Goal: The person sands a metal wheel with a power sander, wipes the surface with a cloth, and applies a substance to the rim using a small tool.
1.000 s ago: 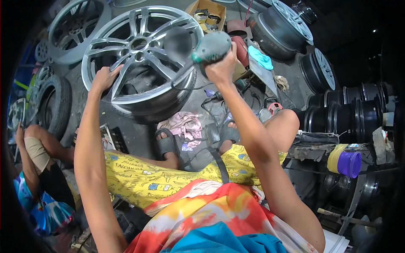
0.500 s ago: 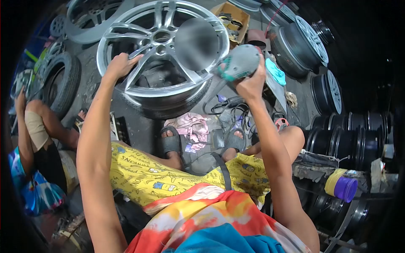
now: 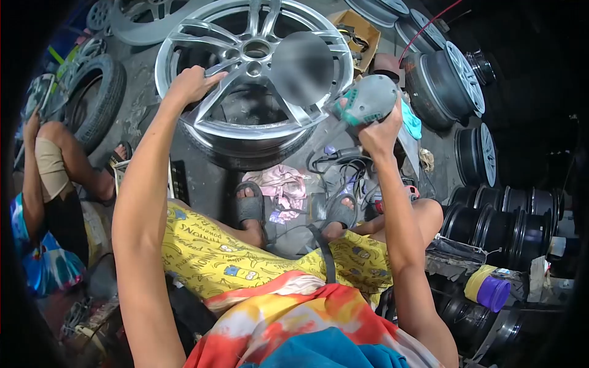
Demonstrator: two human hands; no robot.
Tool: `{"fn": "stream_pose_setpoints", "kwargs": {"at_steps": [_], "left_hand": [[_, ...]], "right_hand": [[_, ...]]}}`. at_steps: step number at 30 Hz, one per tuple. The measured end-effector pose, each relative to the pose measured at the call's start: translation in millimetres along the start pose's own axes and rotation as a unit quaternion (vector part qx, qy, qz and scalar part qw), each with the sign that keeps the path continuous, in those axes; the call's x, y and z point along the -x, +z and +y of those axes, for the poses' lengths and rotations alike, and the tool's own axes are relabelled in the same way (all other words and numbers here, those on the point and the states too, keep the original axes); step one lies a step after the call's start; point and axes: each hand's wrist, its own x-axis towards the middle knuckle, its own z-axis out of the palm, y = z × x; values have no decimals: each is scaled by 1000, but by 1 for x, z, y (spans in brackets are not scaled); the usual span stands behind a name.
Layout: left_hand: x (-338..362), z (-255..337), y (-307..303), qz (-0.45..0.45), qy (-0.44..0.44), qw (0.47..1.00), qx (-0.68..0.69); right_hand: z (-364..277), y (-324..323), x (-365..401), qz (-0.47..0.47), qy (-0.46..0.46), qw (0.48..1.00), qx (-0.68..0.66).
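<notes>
A silver alloy wheel rim (image 3: 279,128) lies flat on top of a tyre (image 3: 245,156) at the upper middle. My left hand (image 3: 195,84) rests at the rim's left side, its index finger stretched along a spoke and nothing visible in it. My right hand (image 3: 381,130) grips a grey and green power sander (image 3: 369,98) just off the rim's right edge. The fingers on the far side of the tool are partly hidden. A blurred round patch covers part of the spokes on the right.
A co-worker's bandaged knee (image 3: 51,161) is at the left, near an upright tyre (image 3: 109,98). Cables (image 3: 343,162) and a pink cloth (image 3: 285,183) lie by my feet. A cardboard box (image 3: 362,30) and more rims (image 3: 438,86) stand at the right.
The view has shifted, so the rim appears further right and higher. My left index finger is now stretched out more along the spoke. The sander remains in my right hand beside the rim.
</notes>
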Motion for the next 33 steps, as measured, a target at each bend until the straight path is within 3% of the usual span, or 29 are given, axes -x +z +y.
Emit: {"fn": "stream_pose_setpoints", "kwargs": {"at_steps": [3,6,10,12,14,19,24,27,33], "left_hand": [[-1,0,-1,6,2,1000,5],[-3,-1,1,12,4,1000,4],[-3,-4,3,43,17,999,7],[-3,0,1,17,10,1000,1],[-2,4,-2,5,-3,1000,-7],[-3,5,-4,-14,-15,1000,-7],[0,6,-5,-10,-23,1000,-4],[-1,6,-6,-20,-25,999,-8],[-1,5,-6,-13,-25,1000,-5]], "right_hand": [[5,4,-3,10,78,995,-67],[-5,-2,-2,-1,25,1000,-13],[4,2,-6,11,45,999,-3],[-2,-3,-5,4,53,998,-34],[0,-3,-3,-13,20,999,24],[-15,-3,-4,8,46,997,-67],[-4,8,-6,7,86,996,-26],[-12,-4,-6,-4,-8,1000,4],[5,4,0,19,40,999,-17]]}}
